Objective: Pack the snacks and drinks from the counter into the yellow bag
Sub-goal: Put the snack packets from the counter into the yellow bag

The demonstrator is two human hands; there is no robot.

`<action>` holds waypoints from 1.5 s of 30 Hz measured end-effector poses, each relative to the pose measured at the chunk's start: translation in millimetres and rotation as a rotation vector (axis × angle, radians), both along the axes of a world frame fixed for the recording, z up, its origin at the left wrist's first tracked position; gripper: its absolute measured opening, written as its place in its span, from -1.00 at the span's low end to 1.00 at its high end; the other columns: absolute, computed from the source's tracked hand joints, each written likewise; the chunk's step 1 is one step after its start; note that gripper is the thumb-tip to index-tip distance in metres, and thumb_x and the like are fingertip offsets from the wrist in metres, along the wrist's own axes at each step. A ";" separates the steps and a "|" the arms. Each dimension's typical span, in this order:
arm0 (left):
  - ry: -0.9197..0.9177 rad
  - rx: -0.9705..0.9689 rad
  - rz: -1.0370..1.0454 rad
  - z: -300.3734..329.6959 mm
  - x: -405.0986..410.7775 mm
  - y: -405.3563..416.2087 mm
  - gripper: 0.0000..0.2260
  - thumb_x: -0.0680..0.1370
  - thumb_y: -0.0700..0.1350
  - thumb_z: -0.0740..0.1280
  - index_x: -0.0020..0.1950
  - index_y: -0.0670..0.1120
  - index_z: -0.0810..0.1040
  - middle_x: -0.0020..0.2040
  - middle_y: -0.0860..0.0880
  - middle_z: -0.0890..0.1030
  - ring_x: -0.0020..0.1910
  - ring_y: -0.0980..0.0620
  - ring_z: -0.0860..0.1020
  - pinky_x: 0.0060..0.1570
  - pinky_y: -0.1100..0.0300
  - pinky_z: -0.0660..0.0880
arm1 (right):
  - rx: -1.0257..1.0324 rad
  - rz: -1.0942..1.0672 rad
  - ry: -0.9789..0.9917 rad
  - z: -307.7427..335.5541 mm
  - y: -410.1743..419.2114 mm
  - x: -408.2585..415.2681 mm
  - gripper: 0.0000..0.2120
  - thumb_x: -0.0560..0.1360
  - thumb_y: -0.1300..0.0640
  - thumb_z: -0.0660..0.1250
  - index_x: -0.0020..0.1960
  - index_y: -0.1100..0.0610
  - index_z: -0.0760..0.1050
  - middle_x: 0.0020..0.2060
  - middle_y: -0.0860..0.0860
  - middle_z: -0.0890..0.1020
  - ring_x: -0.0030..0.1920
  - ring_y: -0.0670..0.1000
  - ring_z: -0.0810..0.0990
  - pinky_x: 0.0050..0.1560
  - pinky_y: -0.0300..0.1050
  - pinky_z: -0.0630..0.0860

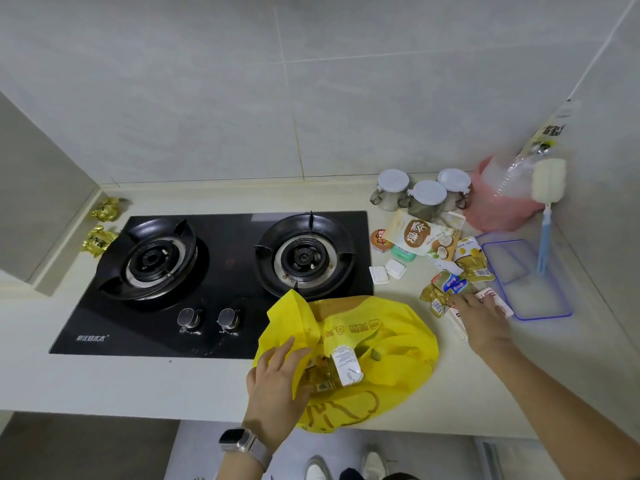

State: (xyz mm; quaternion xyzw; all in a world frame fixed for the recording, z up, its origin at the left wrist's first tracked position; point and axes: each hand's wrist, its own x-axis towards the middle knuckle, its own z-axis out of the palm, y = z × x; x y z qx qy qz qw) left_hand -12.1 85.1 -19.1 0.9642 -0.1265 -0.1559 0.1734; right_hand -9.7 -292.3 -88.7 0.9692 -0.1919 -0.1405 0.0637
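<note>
The yellow bag (388,344) lies open on the counter's front edge, partly over the stove. Inside it I see a white drink carton (346,365) and some packets. My left hand (277,379) grips the bag's left rim and holds the mouth open. My right hand (481,320) reaches over the snack pile to the right, its fingers on a small yellow-green packet (437,299) beside a blue-labelled one (452,284). Further back lie a coconut drink pouch (420,235), a yellow snack packet (472,261) and a round orange-lidded cup (380,240).
A black two-burner gas stove (214,271) fills the counter's left. Two gold packets (104,220) sit in the far left corner. Three lidded jars (422,194), a pink bag (498,206), a clear blue-edged lid (530,282), a bottle brush (547,202) and white tablets (388,270) stand at right.
</note>
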 end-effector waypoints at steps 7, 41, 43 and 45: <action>0.009 0.041 -0.016 -0.3 0.8 -0.3 -0.60 0.50 0.07 0.26 0.33 0.27 0.31 0.49 0.16 0.12 0.47 -0.03 0.08 0.37 -0.06 0.17 | 0.156 -0.091 -0.232 -5.6 -14.1 -4.6 -0.38 0.24 0.19 0.51 0.24 0.01 0.37 0.18 0.04 0.52 0.20 0.19 0.40 0.13 0.04 0.40; -0.025 -0.065 0.221 2.2 1.6 35.0 -0.11 0.37 -0.04 0.44 0.51 0.03 -0.08 0.49 0.08 0.05 0.14 0.07 0.48 0.06 0.06 0.44 | 1.278 -0.301 0.015 70.0 239.6 32.2 -0.62 0.46 -0.25 0.21 -0.03 0.05 0.51 -0.09 0.00 0.63 -0.09 -0.03 0.58 -0.20 -0.15 0.50; -0.028 -0.079 0.210 1.9 1.3 35.8 -0.11 0.37 -0.05 0.44 0.51 0.04 -0.10 0.49 0.08 0.04 0.15 0.08 0.48 0.05 0.05 0.48 | 1.039 -0.135 -0.049 74.6 244.2 38.4 -0.69 0.44 -0.23 0.26 -0.22 0.02 0.45 -0.21 -0.03 0.59 -0.20 -0.03 0.56 -0.34 -0.15 0.46; -0.028 -0.109 0.205 2.3 1.8 36.4 -0.11 0.37 -0.09 0.44 0.51 0.04 -0.09 0.49 0.07 0.05 0.12 0.08 0.50 -0.01 0.07 0.51 | 0.846 -0.016 -0.058 74.7 250.3 43.1 -0.64 0.38 -0.24 0.32 -0.25 0.05 0.39 -0.25 -0.03 0.56 -0.21 0.02 0.57 -0.36 -0.11 0.43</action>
